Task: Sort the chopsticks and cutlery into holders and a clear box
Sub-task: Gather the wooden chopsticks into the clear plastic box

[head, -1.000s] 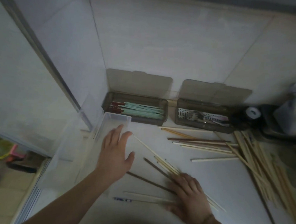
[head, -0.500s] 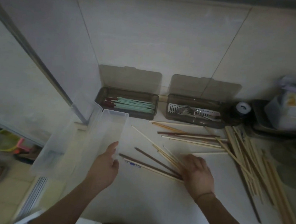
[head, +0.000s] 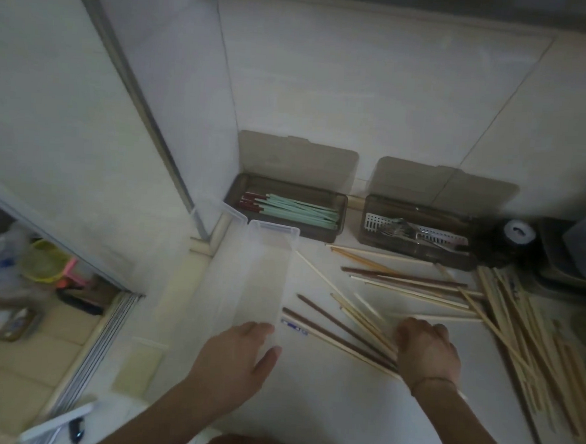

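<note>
I can't read any text; a chopstick (head: 294,327) near the box has a blue printed mark, illegible.

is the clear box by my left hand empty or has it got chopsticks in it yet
Empty, as far as shows: through the clear box only the pale counter is visible, and the loose chopsticks lie outside it.

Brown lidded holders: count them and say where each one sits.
2. The left holder sits against the back wall beyond the clear box and holds green chopsticks; the right holder sits beside it and holds metal cutlery. Neither looks hidden.
</note>
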The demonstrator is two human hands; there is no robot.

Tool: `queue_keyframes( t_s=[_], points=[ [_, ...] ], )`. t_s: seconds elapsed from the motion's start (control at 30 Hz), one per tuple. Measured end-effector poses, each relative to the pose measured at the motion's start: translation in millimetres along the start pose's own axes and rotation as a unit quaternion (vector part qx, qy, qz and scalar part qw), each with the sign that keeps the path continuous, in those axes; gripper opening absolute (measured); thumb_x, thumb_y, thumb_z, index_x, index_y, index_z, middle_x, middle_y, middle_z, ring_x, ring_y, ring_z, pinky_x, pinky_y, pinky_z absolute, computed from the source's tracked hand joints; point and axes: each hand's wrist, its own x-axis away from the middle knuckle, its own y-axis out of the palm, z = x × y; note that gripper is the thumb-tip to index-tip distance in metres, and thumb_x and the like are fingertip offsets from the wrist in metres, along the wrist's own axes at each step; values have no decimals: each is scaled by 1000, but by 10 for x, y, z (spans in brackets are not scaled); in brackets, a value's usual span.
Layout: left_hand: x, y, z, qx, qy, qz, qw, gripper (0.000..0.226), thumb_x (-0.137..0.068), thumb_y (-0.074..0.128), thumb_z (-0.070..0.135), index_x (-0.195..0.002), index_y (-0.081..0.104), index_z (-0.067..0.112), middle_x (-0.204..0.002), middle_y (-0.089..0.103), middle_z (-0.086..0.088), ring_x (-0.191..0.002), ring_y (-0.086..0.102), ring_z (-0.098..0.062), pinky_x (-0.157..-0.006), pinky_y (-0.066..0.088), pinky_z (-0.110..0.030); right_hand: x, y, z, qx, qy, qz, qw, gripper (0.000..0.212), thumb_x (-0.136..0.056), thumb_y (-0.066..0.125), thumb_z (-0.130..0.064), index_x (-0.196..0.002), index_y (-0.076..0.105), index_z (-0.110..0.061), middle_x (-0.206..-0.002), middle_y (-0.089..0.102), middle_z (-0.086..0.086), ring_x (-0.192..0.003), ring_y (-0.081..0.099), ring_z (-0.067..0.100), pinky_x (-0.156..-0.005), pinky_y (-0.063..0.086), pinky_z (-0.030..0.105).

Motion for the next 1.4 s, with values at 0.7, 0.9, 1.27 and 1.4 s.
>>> queue_keyframes(
  t_s=[0.7, 0.9, 1.27, 1.4],
  points=[
    [298, 240, -584, 33, 382, 160, 909, 23, -96, 62, 33, -104, 66, 12, -104, 61, -6, -87, 58, -23, -76, 48, -29, -234, -20, -2569, -196, -122, -244, 942, 38, -90, 53, -8, -127, 44, -9, -116, 53, 16, -103, 57, 29, -77, 37, 20],
    [232, 380, -648, 73, 337, 149, 927, 9, -90, 68, 13, -98, 69, 18, -101, 65, 0, -86, 59, -18, -69, 50, -27, -168, 51, -2557, -220, -121, -282, 926, 61, -91, 47, -7, -148, 26, -14, -127, 53, 20, -114, 55, 31, -91, 42, 25],
    [136, 313, -495, 159, 251, 127, 947, 17, -80, 76, 33, -94, 67, 30, -88, 66, 16, -77, 59, -6, -59, 51, -20, -266, 96, -944, -117, 47, -32, 992, 28, -91, 56, -23, -118, 64, -21, -119, 59, 6, -104, 59, 28, -84, 48, 32],
    [127, 308, -488, 166, 251, 129, 945, 12, -81, 77, 32, -91, 70, 28, -89, 68, 17, -76, 60, -5, -60, 50, -18, -195, 260, -768, -46, 24, -41, 998, 31, -95, 50, -31, -124, 59, -28, -125, 50, 1, -106, 55, 23, -73, 41, 27]
  ],
)
